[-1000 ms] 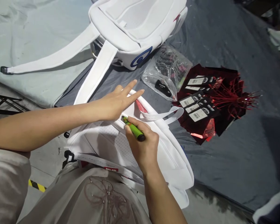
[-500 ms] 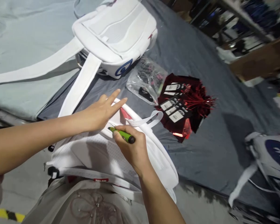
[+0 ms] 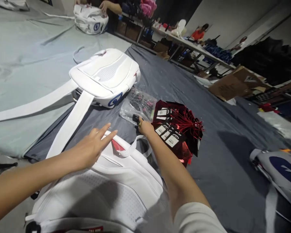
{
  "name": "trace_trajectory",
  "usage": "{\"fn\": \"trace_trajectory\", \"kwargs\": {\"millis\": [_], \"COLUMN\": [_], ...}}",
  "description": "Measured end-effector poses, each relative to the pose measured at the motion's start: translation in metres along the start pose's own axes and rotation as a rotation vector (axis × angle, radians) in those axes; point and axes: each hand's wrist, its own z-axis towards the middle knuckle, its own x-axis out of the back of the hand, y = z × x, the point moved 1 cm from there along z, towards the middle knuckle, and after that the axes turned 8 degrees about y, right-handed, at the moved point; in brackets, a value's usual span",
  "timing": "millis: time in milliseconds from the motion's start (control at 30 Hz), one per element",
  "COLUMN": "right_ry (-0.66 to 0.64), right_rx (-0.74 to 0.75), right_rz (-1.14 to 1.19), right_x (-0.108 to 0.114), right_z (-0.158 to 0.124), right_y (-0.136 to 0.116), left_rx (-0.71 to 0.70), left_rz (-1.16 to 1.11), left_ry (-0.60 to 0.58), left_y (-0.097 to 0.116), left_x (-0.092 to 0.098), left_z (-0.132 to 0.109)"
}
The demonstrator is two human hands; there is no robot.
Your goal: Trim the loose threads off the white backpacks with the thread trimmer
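A white backpack (image 3: pixel 111 191) lies face down right in front of me. My left hand (image 3: pixel 92 147) rests flat on its top edge, fingers stretched out. My right hand (image 3: pixel 145 127) reaches forward past the bag's white carry loop (image 3: pixel 135 147). Its fingers are closed on a green marker (image 3: pixel 137 120), only the dark end of which shows at the edge of a clear plastic bag (image 3: pixel 138 103) of small dark parts. Just right of that hand lies a heap of red foil tags (image 3: pixel 181 126) with black and white labels.
A second white backpack (image 3: pixel 104 76) with long straps lies farther back on the grey cloth (image 3: pixel 220 161). Another white bag (image 3: pixel 281 171) sits at the right edge. A person's hand works on a bag (image 3: pixel 91 19) at the far table end. Cardboard boxes (image 3: pixel 232 84) stand behind.
My right hand left the backpack's top and stretched forward to the plastic bag, still with the marker. The view lifted, so the room behind shows. My left hand stayed on the backpack.
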Motion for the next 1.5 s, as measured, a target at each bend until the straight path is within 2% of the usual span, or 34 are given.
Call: {"fn": "trace_trajectory", "kwargs": {"millis": [100, 167, 333, 567, 833, 933, 1033, 1133, 1200, 1267, 1367, 1500], "right_ry": [0.103, 0.142, 0.13, 0.203, 0.211, 0.279, 0.445, 0.709, 0.825, 0.716, 0.417, 0.183], "right_rx": [-0.007, 0.041, 0.188, 0.202, 0.177, 0.097, -0.029, -0.139, -0.069, 0.14, 0.39, 0.434], "right_rz": [-0.037, -0.055, -0.081, -0.072, 0.116, 0.215, 0.304, 0.609, 0.937, 1.072, 1.051, 0.813], "right_x": [-0.01, -0.014, -0.024, -0.034, -0.034, -0.019, 0.015, 0.061, 0.086, 0.1, 0.096, 0.078], "right_z": [0.013, 0.02, 0.031, 0.02, 0.008, 0.003, -0.013, -0.057, -0.1, -0.143, -0.191, -0.214], "right_y": [0.001, 0.004, 0.008, -0.002, 0.006, 0.013, 0.021, 0.021, 0.011, -0.009, -0.042, -0.075], "left_rx": [0.003, 0.007, 0.001, -0.005, -0.005, -0.002, -0.009, 0.012, 0.03, 0.033, 0.07, 0.185], "left_rz": [0.002, 0.014, 0.013, 0.027, 0.023, 0.007, 0.013, 0.033, 0.038, 0.027, -0.023, -0.165], "left_ry": [0.02, 0.021, 0.006, 0.013, 0.003, -0.018, -0.027, -0.062, -0.084, -0.086, -0.047, 0.131], "left_y": [0.0, 0.001, 0.001, 0.001, 0.001, 0.001, 0.001, 0.002, 0.003, 0.004, 0.006, 0.011], "left_x": [-0.002, -0.002, -0.001, 0.0, 0.001, 0.003, 0.006, 0.009, 0.01, 0.01, 0.011, 0.016], "left_z": [0.0, 0.0, 0.002, 0.002, 0.004, 0.004, 0.003, 0.003, 0.003, 0.004, -0.001, -0.025]}}
